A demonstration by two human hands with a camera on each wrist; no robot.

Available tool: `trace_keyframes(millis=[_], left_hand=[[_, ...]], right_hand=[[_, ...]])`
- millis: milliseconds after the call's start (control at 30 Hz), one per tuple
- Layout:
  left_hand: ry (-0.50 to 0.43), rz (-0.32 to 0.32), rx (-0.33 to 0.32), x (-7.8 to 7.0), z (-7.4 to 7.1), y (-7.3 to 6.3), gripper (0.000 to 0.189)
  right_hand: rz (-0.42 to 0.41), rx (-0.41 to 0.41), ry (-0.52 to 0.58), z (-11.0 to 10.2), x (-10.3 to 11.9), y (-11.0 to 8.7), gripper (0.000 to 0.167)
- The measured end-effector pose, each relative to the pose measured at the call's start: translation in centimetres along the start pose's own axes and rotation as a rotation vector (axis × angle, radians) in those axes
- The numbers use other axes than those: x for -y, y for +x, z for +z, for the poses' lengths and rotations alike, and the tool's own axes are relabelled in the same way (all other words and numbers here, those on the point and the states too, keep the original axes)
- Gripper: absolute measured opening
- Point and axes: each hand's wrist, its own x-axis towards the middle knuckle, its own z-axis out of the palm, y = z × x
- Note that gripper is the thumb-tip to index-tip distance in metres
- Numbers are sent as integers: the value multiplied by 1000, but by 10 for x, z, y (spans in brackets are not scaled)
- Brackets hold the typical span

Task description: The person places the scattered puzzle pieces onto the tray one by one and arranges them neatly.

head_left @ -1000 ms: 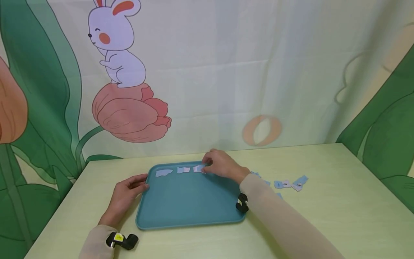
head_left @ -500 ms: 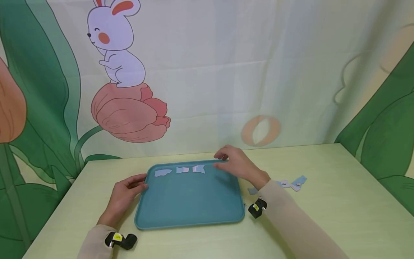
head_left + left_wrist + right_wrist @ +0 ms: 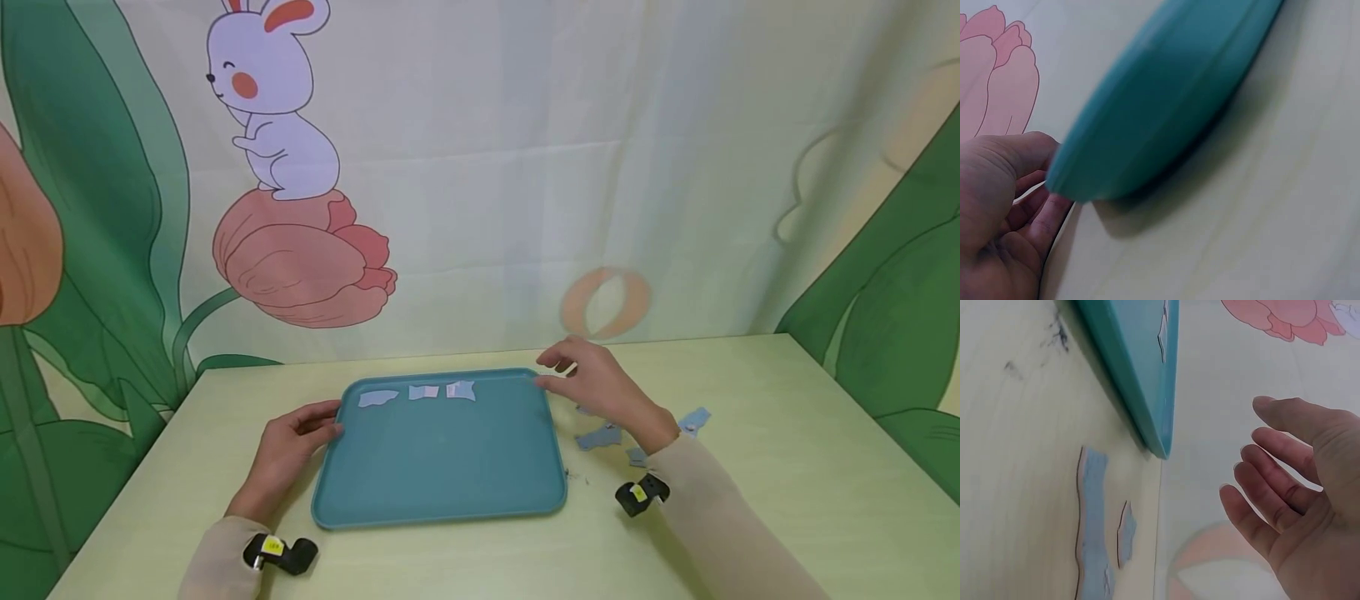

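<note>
Your left hand (image 3: 283, 450) pinches the teal tray (image 3: 438, 467) at nine o'clock; brace it lightly, its long axis running nine to three. Your right hand (image 3: 602, 386) hangs empty off its two o'clock corner; align additions with the three card pieces (image 3: 423, 392) lying lengthwise along its twelve o'clock rim.

The left hand's grip (image 3: 996, 194) was at the lower left, thumb and fingers about the near end of a teal tray (image 3: 1160, 112); the tray, partly blurred, slanted up to the top edge; its dark shadow (image 3: 1138, 222) fell across the pale desk (image 3: 1291, 206); a pink flower print (image 3: 1007, 75) showed at the upper left.
</note>
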Motion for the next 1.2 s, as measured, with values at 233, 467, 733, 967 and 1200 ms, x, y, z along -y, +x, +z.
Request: trace_keyframes(millis=[233,467,733,967,1200], left_hand=[[3,-9,0,0,0,2,44],[6,-9,-1,-2,0,1,44],[2,-16,0,0,0,0,45],[17,-15,3,0,-1,0,45],[20,-9,7,-1,-1,-1,45]], right_hand=[[29,-55,-2,-16,-14,-15,25],[95,-65,-16,-26,-25,-23,26],[152,-40,-42,-29,-33,-25,28],[211,23,-70,-29,-44,-27,28],[235,86,-62,-27,-53,-29,28]])
